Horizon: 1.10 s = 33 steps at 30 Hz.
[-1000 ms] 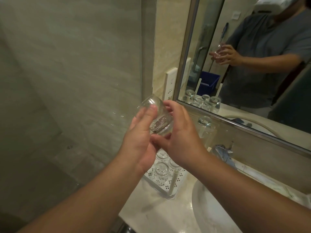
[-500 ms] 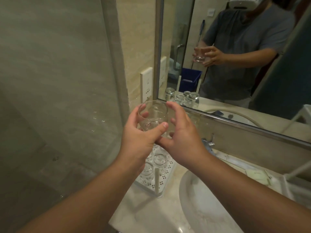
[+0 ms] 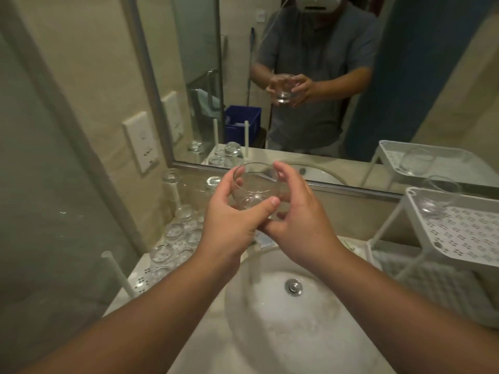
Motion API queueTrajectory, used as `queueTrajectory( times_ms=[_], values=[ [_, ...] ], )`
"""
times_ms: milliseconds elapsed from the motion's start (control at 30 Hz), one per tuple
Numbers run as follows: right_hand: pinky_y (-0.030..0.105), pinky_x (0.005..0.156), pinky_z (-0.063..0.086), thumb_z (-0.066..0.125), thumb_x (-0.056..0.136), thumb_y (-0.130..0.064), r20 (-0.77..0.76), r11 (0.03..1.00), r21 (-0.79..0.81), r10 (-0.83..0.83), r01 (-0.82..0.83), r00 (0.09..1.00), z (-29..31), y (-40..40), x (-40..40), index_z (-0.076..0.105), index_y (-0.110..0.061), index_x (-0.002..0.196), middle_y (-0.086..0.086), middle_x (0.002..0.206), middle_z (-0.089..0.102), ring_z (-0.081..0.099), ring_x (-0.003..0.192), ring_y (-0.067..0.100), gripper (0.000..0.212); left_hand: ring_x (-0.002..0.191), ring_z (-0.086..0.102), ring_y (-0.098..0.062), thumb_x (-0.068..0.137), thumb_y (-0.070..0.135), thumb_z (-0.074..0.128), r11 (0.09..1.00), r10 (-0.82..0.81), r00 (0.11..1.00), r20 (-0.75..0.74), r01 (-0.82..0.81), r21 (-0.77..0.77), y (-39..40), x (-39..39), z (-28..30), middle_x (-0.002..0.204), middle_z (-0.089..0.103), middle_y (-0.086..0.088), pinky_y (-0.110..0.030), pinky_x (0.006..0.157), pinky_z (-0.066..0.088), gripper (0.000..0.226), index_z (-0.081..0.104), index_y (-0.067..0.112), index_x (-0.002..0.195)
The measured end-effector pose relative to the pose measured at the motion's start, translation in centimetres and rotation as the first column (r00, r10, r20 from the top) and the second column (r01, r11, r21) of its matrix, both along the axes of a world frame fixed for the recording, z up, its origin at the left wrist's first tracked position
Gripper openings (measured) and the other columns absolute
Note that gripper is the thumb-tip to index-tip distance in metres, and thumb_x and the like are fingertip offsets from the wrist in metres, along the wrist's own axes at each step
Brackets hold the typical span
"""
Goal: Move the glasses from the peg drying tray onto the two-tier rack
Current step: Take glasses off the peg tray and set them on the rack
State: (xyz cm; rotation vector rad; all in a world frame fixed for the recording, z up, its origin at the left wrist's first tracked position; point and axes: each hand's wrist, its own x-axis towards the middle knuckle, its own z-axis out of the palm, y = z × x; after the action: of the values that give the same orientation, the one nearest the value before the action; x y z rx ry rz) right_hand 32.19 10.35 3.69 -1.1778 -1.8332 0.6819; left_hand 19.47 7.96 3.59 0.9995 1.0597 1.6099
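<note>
I hold a clear round glass (image 3: 255,184) upright above the sink, mouth up. My left hand (image 3: 232,222) wraps its left side and base, thumb across the front. My right hand (image 3: 299,220) cups its right side. The white peg drying tray (image 3: 140,279) lies at the left on the counter with several upturned glasses (image 3: 172,236) on it and white pegs standing up. The white two-tier rack (image 3: 459,233) stands at the right; one glass (image 3: 438,197) sits upright on its perforated top shelf.
A white sink basin (image 3: 283,319) with a metal drain lies below my hands. A wall mirror (image 3: 297,76) behind the counter reflects me. A glass partition (image 3: 40,184) stands at the left, with a wall socket (image 3: 141,141) beside it.
The glass has turned from tilted on its side to upright, mouth up. Both hands have carried it rightward from above the peg tray to above the sink; the rack has come into view.
</note>
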Motion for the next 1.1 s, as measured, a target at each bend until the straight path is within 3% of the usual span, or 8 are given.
queueTrajectory(
  times_ms=[133,267,433,600,733,833,967,1100],
  values=[
    [0.023,0.090,0.051,0.085,0.067,-0.023,0.014,0.995,0.030,-0.093,0.093,0.996,0.6,0.0,5.6,0.029,-0.047,0.140,-0.013,0.135,0.051,0.054,0.117,0.006,0.095,0.098,0.070,-0.006,0.071,0.006,0.085,0.994,-0.106,0.994,-0.024,0.106,0.012,0.6,5.7,0.2,0.117,0.062,0.007,-0.026,0.074,0.058,0.063,0.063,0.042,0.117],
    [0.033,0.095,0.052,0.084,0.069,-0.021,0.002,0.990,0.020,-0.137,0.137,0.991,1.2,-0.1,11.2,0.032,-0.040,0.143,-0.012,0.136,0.050,0.053,0.118,0.007,0.093,0.096,0.072,-0.010,0.073,0.011,0.085,0.985,-0.173,0.985,-0.015,0.173,-0.012,1.1,11.5,0.7,0.104,0.069,0.014,-0.032,0.079,0.058,0.052,0.066,0.051,0.100],
    [0.027,0.092,0.052,0.084,0.070,-0.023,-0.004,0.981,0.002,-0.193,0.193,0.981,1.7,-0.1,17.9,0.030,-0.041,0.145,-0.016,0.135,0.050,0.054,0.114,0.003,0.094,0.109,0.067,-0.018,0.067,0.026,0.084,0.969,-0.241,0.971,-0.004,0.241,-0.048,1.7,18.3,1.5,0.125,0.062,0.001,-0.045,0.091,0.057,0.062,0.058,0.043,0.121],
    [-0.001,0.070,0.041,0.081,0.071,-0.018,-0.015,0.964,-0.009,-0.266,0.266,0.964,1.2,0.5,24.4,0.033,-0.036,0.144,-0.015,0.133,0.053,0.057,0.109,0.005,0.089,0.112,0.065,-0.014,0.073,0.022,0.085,0.937,-0.342,0.940,-0.007,0.341,-0.076,2.8,24.6,1.2,0.127,0.059,0.005,-0.043,0.091,0.058,0.066,0.055,0.040,0.129],
    [0.003,0.074,0.041,0.080,0.071,-0.020,-0.046,0.939,-0.012,-0.343,0.343,0.938,0.5,1.1,28.9,0.035,-0.039,0.142,-0.018,0.130,0.053,0.056,0.108,0.001,0.086,0.098,0.065,0.006,0.080,0.025,0.082,0.908,-0.416,0.904,-0.103,0.408,-0.093,4.1,29.1,1.2,0.128,0.056,0.014,-0.024,0.081,0.058,0.063,0.049,0.043,0.132],
    [-0.001,0.071,0.040,0.079,0.070,-0.021,-0.054,0.926,-0.037,-0.377,0.375,0.925,0.0,1.8,32.0,0.034,-0.040,0.141,-0.019,0.129,0.052,0.055,0.107,0.002,0.086,0.104,0.062,0.004,0.083,0.028,0.079,0.884,-0.464,0.875,-0.136,0.447,-0.138,5.0,32.2,1.1,0.135,0.051,0.014,-0.023,0.077,0.056,0.065,0.045,0.040,0.137],
    [0.010,0.077,0.045,0.081,0.071,-0.015,-0.045,0.908,-0.095,-0.413,0.408,0.910,-0.9,2.7,35.6,0.033,-0.040,0.141,-0.019,0.130,0.051,0.054,0.110,0.004,0.089,0.126,0.052,-0.010,0.085,0.030,0.077,0.857,-0.507,0.845,-0.169,0.473,-0.206,6.0,35.7,0.6,0.141,0.047,0.007,-0.030,0.095,0.050,0.064,0.042,0.042,0.137],
    [0.019,0.081,0.046,0.081,0.073,-0.014,-0.032,0.886,-0.146,-0.448,0.439,0.893,-1.9,3.8,38.3,0.034,-0.038,0.142,-0.019,0.132,0.051,0.055,0.113,0.007,0.086,0.121,0.055,-0.014,0.082,0.036,0.078,0.858,-0.504,0.820,-0.271,0.437,-0.271,7.4,38.3,0.1,0.131,0.051,-0.001,-0.026,0.086,0.050,0.071,0.042,0.036,0.142]
  ],
)
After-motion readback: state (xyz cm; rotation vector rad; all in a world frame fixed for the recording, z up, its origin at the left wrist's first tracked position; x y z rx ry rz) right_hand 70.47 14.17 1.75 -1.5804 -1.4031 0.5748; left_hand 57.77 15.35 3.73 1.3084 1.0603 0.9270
